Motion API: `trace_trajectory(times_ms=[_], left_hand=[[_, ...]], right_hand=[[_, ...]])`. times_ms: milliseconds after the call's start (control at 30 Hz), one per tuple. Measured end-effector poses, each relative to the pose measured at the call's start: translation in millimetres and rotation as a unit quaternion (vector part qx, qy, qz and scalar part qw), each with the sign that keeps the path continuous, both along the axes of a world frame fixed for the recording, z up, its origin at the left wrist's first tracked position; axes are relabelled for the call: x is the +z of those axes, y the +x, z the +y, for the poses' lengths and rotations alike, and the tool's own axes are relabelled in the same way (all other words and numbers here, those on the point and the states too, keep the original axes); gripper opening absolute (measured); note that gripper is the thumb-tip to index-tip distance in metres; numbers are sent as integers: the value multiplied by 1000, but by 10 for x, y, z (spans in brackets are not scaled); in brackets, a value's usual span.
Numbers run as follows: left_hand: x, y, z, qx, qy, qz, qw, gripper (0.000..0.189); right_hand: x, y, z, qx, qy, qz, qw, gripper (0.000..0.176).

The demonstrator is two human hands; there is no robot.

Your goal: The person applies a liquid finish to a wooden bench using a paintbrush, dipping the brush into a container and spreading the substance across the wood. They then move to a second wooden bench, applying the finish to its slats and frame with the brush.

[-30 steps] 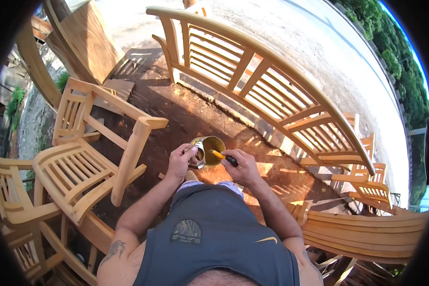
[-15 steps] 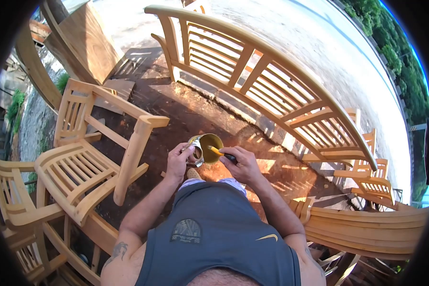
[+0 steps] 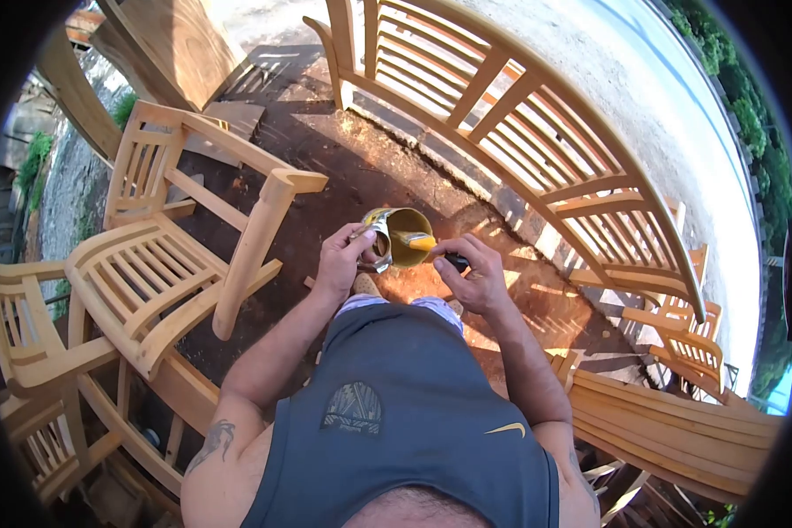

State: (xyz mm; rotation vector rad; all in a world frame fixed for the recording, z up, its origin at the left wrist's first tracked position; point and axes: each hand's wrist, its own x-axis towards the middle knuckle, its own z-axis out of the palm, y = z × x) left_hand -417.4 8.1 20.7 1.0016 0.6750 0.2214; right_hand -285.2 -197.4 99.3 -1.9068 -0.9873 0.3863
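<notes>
My left hand (image 3: 343,257) is closed round a metal can (image 3: 418,218), which tips its wide mouth toward me and shows a yellowish inside. A smaller silvery container with a round opening (image 3: 379,246) sits against the can's left side, right by my left thumb. Between the fingers and thumb of my right hand (image 3: 475,275) is a paintbrush (image 3: 422,241) with a dark handle and a yellow-orange band. Its head points left, inside the can's mouth. Both hands are in front of my waist, above the reddish ground.
A slatted wooden bench (image 3: 502,106) stands ahead to the right. On my left is a wooden armchair (image 3: 150,273), with more chair frames beneath and behind it. Stacked curved boards (image 3: 678,431) lie at my right elbow. A large wooden panel (image 3: 185,53) leans at the far left.
The can and both hands have shifted slightly up and right in view. The paintbrush has turned so its broad yellow-orange band shows. The surroundings have shifted as my head moved.
</notes>
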Motion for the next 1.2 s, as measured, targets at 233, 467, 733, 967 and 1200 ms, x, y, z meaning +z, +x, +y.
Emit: trace_trajectory(times_ms=[233, 467, 733, 967, 1200], left_hand=[[-64, -20, 61, -18, 20, -13, 1000, 17], [-42, 4, 134, -25, 26, -17, 999, 18], [61, 235, 242, 20, 2, 2, 1000, 15], [129, 677, 265, 16, 49, 3, 999, 15], [314, 1151, 257, 16, 77, 9, 997, 15]], right_hand=[[-158, -16, 272, 76, -46, -155, 984, 20], [-374, 55, 473, 78, -50, -134, 987, 22], [-51, 329, 119, -23, -7, -48, 999, 22], [15, 783, -197, -88, 13, 19, 996, 22], [27, 1311, -387, -91, 51, 38, 994, 21]])
